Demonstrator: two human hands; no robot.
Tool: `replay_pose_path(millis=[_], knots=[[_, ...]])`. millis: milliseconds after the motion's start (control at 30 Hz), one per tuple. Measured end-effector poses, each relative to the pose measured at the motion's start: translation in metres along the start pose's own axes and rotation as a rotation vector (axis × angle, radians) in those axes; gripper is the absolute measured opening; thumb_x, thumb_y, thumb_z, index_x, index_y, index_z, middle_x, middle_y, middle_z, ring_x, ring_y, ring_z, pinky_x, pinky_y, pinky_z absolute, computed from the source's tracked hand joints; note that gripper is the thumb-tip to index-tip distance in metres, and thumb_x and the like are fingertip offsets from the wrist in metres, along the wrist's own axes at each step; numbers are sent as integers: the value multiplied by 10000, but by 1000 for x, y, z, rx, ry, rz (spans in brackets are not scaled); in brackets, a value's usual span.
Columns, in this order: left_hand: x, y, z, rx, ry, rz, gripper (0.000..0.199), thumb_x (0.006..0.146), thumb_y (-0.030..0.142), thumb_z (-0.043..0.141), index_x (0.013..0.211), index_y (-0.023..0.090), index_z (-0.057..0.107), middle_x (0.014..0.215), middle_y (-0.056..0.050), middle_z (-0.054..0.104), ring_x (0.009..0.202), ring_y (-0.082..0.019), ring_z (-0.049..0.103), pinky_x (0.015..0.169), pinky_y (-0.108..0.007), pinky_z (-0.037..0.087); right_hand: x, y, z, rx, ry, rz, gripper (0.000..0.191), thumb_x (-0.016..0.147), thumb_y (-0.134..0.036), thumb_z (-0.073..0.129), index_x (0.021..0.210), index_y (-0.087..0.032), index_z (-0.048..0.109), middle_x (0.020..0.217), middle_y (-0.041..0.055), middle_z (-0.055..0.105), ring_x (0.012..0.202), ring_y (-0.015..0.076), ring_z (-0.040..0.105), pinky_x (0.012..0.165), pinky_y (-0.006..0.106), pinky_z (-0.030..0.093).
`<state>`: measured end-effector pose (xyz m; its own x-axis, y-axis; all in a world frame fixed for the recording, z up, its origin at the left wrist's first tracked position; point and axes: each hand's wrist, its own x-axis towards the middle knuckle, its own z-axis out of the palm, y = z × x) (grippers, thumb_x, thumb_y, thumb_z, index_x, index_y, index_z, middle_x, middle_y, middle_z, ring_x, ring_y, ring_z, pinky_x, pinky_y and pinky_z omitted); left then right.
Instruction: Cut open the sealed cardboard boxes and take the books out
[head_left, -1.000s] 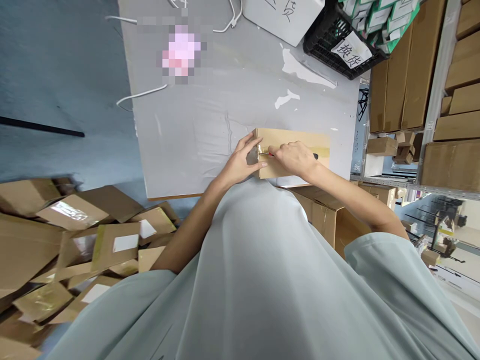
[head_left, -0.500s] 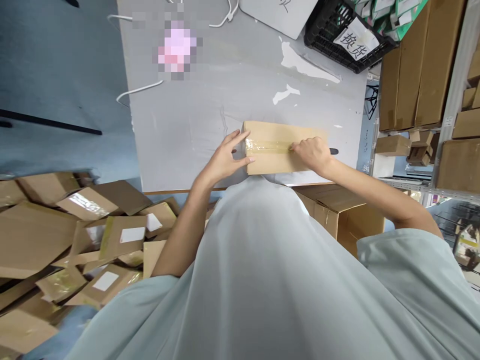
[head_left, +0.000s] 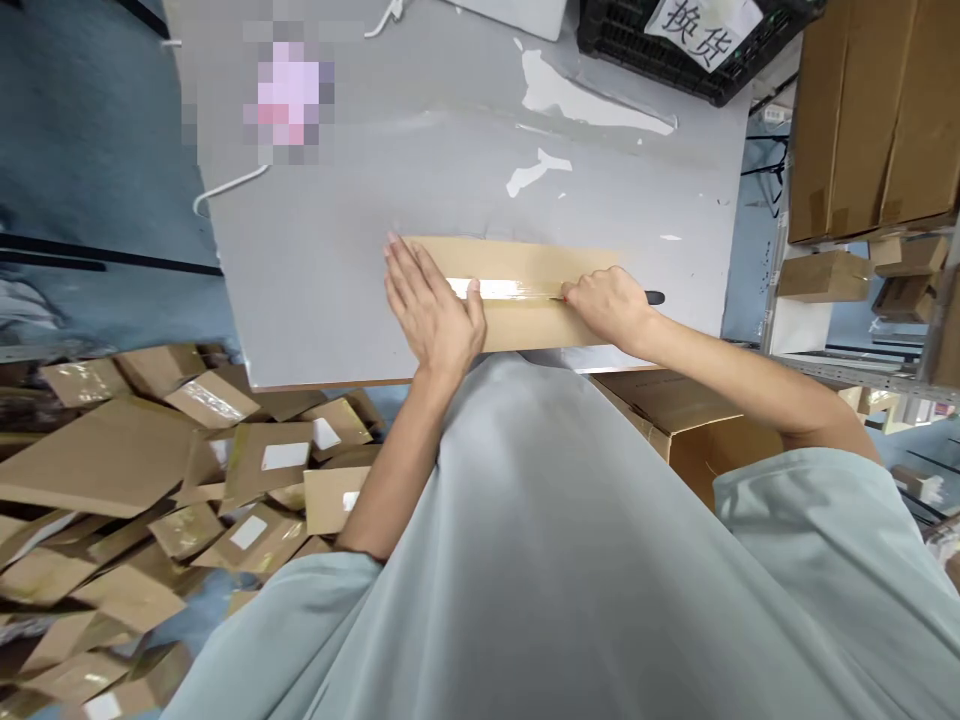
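A long cardboard box (head_left: pixel 525 325) lies flat near the front edge of the grey table, with shiny clear tape along the middle of its top. My left hand (head_left: pixel 435 305) rests flat on the box's left end, fingers stretched out. Above the right part of the box, my right hand (head_left: pixel 609 305) is closed round a knife with a black handle (head_left: pixel 655 298). The handle's end sticks out on the right of the fist, and the thin tip is at the tape.
Many cardboard boxes (head_left: pixel 105 455) are piled at the lower left. A black crate (head_left: pixel 645 50) stands at the table's back right. An opened carton (head_left: pixel 712 450) sits below the front edge. Shelves with boxes (head_left: pixel 825 275) are on the right. A white cable (head_left: pixel 229 187) lies at the left.
My left hand has moved from gripping the box's left end to lying flat on top. The box now reaches further left in the picture. My right hand stays closed on the knife; the view has shifted.
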<state>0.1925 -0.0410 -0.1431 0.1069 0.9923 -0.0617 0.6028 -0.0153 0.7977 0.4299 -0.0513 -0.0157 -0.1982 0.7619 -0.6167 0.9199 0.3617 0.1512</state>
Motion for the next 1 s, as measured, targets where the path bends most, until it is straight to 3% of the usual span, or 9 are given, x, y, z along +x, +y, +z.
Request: replay_pose_path(millis=[167, 267, 433, 633, 733, 800, 900, 1000], knots=[[-1, 1, 2, 112, 37, -12, 973, 1037, 687, 581, 1830, 223, 261, 1955, -112, 86, 1820, -346, -39, 1493, -614, -2, -15, 42, 23, 55, -48, -11, 476, 1087, -48, 397, 1391, -178, 739, 1063, 191, 851, 1002, 355, 792, 816, 414, 432], [0, 1, 0, 145, 43, -34, 984, 1039, 779, 505, 1826, 237, 269, 1960, -73, 78, 1818, -357, -41, 1479, -641, 21, -23, 67, 41, 88, -5, -41, 451, 1124, -120, 372, 1352, -205, 752, 969, 162, 848, 940, 334, 782, 771, 398, 419], [2, 1, 1, 288, 54, -25, 1078, 1053, 803, 480, 1786, 42, 265, 1936, -219, 111, 1816, -382, 99, 1471, -625, 105, -34, 92, 63, 117, 8, -38, 445, 1147, -161, 370, 1419, -212, 718, 918, 157, 838, 858, 329, 779, 738, 392, 401], [3, -4, 1, 336, 37, 3, 1054, 1075, 754, 480, 1787, 20, 224, 1926, -258, 112, 1815, -368, 99, 1467, -597, 121, -45, 119, 79, 150, -6, -11, 412, 1201, -291, 351, 1341, -233, 734, 1019, 156, 845, 840, 300, 763, 745, 374, 385], [4, -13, -5, 329, 46, 20, 1055, 1073, 774, 468, 1778, 25, 236, 1928, -251, 110, 1812, -367, 116, 1466, -604, 131, -51, 147, 106, 269, 41, 1, 406, 1211, -432, 390, 1307, -245, 738, 1056, 137, 846, 876, 304, 772, 771, 369, 413], [6, -24, -13, 318, 54, 31, 1027, 1079, 789, 447, 1779, 64, 249, 1937, -215, 118, 1813, -335, 132, 1471, -591, 134, -50, 155, 134, 460, 146, 65, 477, 1208, -552, 376, 1266, -237, 729, 995, 104, 840, 851, 284, 769, 768, 356, 443], [10, -47, -30, 282, 82, 30, 1014, 1077, 837, 412, 1777, 115, 279, 1938, -161, 174, 1803, -272, 187, 1480, -536, 158, -32, 133, 181, 970, 329, 254, 667, 1161, -761, 306, 1224, -220, 691, 986, 74, 831, 679, 195, 713, 706, 315, 501], [17, -73, -49, 233, 145, 33, 1084, 1064, 904, 333, 1732, 51, 380, 1889, -220, 291, 1772, -282, 266, 1467, -519, 213, 4, 71, 212, 1474, 415, 464, 817, 1017, -961, 360, 1105, -216, 683, 1014, 87, 832, 524, 135, 615, 585, 297, 516]])
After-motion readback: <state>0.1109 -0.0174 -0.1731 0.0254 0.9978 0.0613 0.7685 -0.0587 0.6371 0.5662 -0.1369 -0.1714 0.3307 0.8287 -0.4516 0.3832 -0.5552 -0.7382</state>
